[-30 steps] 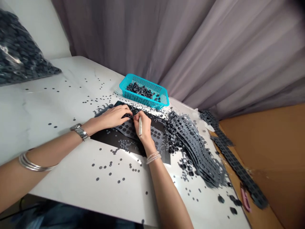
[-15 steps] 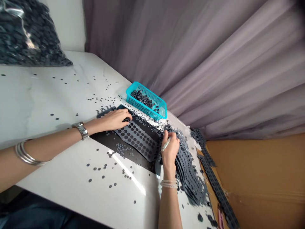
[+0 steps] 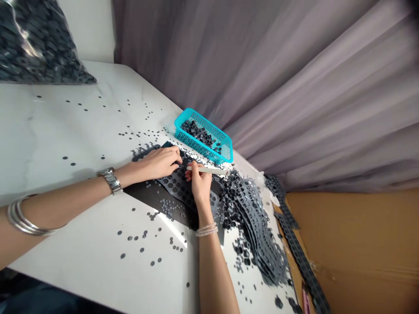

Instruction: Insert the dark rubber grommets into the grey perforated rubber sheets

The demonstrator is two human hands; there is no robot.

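Observation:
A dark grey sheet with rows of round holes or discs (image 3: 178, 185) lies across a black mat (image 3: 144, 194) on the table. My left hand (image 3: 160, 162) rests on the sheet's upper left part, fingers bent and closed on it; the fingertips are partly hidden. In my right hand (image 3: 200, 185) is a slim white pen-like stick (image 3: 209, 170), gripped between thumb and fingers. Its tip points left, close to my left fingertips. My right hand and wrist cover part of the sheet. Small grey discs (image 3: 170, 208) lie on the mat beside it.
Behind the mat stands a turquoise basket (image 3: 225, 150) holding small dark pieces. Stacked perforated strips (image 3: 258, 231) and loose black pieces (image 3: 244, 250) lie at right. A clear bag of dark parts (image 3: 42, 48) sits back left. Discs are scattered over the white table (image 3: 98, 244).
My right hand has moved left, from beside the strips to over the sheet, bringing the white stick near my left hand. My left hand stays nearly in place.

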